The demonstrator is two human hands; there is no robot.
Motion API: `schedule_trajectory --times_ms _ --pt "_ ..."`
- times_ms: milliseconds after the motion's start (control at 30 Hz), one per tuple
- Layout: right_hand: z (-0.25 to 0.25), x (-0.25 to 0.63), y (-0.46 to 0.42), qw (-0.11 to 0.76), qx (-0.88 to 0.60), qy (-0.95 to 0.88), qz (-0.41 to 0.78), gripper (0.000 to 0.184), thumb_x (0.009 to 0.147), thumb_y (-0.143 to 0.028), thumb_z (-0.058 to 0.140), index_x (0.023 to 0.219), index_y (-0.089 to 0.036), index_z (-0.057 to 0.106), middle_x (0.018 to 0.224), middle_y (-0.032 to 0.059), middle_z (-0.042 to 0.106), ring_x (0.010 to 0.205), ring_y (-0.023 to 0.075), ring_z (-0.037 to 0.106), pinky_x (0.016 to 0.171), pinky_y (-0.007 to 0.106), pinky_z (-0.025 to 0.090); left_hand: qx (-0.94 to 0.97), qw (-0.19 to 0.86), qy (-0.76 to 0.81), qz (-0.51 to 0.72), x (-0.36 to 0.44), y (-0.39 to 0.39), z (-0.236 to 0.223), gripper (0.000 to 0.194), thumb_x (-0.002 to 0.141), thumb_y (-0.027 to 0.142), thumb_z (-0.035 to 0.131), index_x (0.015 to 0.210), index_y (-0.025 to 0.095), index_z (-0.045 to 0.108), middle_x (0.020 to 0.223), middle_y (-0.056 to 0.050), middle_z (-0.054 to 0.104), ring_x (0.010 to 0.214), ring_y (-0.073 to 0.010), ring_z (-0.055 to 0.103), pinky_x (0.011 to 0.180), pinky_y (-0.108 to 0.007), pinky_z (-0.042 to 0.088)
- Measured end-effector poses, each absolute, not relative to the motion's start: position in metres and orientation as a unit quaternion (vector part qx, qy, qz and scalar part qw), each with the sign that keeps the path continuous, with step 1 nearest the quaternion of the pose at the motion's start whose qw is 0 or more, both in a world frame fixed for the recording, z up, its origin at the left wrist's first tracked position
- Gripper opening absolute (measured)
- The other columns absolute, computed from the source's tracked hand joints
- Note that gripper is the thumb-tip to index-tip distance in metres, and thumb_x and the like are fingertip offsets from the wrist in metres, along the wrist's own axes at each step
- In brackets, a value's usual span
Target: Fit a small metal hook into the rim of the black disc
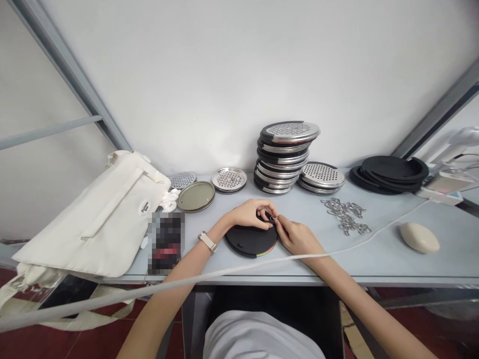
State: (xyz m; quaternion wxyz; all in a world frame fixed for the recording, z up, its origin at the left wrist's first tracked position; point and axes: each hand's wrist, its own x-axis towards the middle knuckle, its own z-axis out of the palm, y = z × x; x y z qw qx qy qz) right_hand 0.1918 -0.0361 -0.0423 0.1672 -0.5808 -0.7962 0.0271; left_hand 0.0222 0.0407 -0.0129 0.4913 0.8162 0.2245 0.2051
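Observation:
A round black disc (250,241) with a coloured edge lies flat on the table in front of me. My left hand (251,213) rests curled over its far rim, fingers closed on the rim. My right hand (295,234) meets it from the right, pinching a small metal clip (272,218) against the disc's edge. A watch with a pale strap sits on my left wrist.
Behind stand a stack of black-rimmed perforated metal discs (285,155), a lower stack (322,177), loose metal lids (229,179) and black rims (391,172). A pile of metal clips (346,215) lies right. A cream bag (101,214), a white cable (209,275) and a beige mouse (419,237) are near.

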Motion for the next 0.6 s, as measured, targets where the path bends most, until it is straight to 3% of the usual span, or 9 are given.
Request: schedule_trajectory --times_ms 600 --pt "-0.0439 0.1923 -0.0360 0.170 -0.576 -0.799 0.016 0.030 0.088 -0.031 0.023 0.082 -0.018 0.050 0.061 0.0043 0.061 0.051 0.0128 0.055 0.049 0.023 0.027 0.821 0.479 0.222 0.218 0.0229 0.0423 -0.0163 0.037 0.058 0.012 0.065 0.094 0.012 0.056 0.085 -0.005 0.060 0.071 -0.0086 0.056 0.069 -0.023 0.048"
